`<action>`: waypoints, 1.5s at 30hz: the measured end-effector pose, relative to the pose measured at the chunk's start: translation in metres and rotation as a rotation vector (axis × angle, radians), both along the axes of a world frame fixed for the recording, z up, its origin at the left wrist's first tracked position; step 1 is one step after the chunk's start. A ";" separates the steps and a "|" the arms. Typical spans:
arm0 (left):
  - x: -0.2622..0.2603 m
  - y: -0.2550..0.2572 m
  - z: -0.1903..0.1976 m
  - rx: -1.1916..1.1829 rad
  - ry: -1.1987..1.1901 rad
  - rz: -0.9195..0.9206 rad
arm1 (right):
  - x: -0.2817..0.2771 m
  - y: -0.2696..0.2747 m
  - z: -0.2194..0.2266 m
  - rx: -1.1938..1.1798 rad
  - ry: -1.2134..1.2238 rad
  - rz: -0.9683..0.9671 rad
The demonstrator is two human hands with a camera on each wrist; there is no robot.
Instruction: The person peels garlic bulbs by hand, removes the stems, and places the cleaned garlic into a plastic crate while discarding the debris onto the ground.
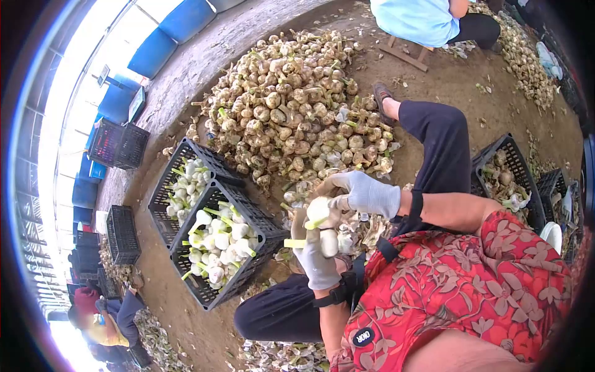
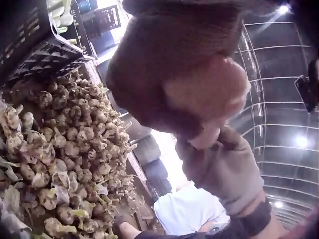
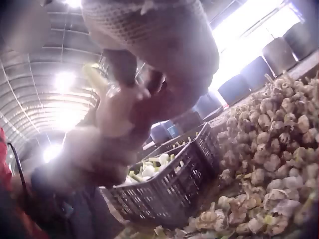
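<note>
Both hands wear pale, dirt-stained gloves and meet in front of the lap. My left hand [image 1: 317, 263] grips a whitish garlic bulb [image 1: 329, 243] low in the palm, and a cut green stem [image 1: 295, 243] sticks out past its fingers. A second, peeled-looking garlic bulb [image 1: 318, 209] sits at this hand's fingertips. My right hand [image 1: 369, 193] curls over that upper bulb from the other side, thumb and fingers at its skin. Close up in the right wrist view, the bulb [image 3: 115, 115] shows pale with its stem up; the gloves hide much of it.
Black crates [image 1: 214, 304] of white garlic stand left of the hands. A large heap of unpeeled garlic [image 1: 279, 111] lies ahead, loose skins [image 1: 365, 232] near the lap. Another crate [image 1: 534, 201] stands right. A person in light blue [image 1: 415, 22] sits beyond, another person [image 1: 105, 322] far left.
</note>
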State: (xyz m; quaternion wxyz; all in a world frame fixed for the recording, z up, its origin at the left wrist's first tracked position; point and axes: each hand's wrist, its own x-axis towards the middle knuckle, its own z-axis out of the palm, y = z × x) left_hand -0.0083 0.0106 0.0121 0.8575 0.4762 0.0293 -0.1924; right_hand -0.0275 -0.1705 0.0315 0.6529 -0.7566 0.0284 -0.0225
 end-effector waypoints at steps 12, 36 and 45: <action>-0.012 -0.010 -0.012 0.221 -0.051 0.059 | -0.004 0.025 -0.005 -1.076 -0.310 0.055; 0.024 0.015 -0.047 -0.999 0.608 0.083 | 0.009 -0.013 0.000 -0.838 0.141 0.433; 0.012 0.022 -0.057 -0.532 0.354 0.086 | 0.042 0.025 0.009 -0.527 -0.500 0.173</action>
